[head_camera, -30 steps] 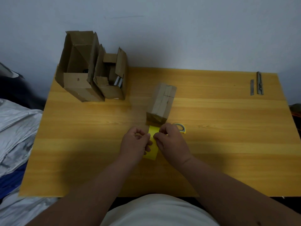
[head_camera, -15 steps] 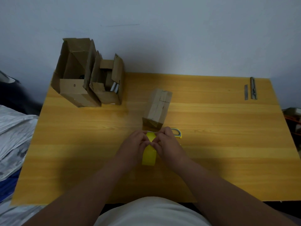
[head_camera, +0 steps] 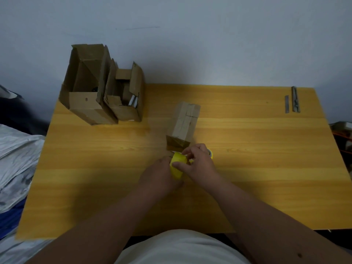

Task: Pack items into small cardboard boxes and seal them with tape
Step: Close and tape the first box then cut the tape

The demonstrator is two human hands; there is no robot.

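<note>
Grip: left hand (head_camera: 162,175) curled round yellow tape roll (head_camera: 178,165); right hand (head_camera: 199,162) pinching at its top edge, where half a second ago both pinched together. Likely the tape end is being picked free. Closed small box (head_camera: 183,125) just beyond the roll, on the worktop (head_camera: 247,159). Two open boxes (head_camera: 102,92) far-left of the roll, unsealed.

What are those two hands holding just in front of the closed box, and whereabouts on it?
A yellow roll of tape: the left hand grips its side, the right hand pinches its top edge.
</note>
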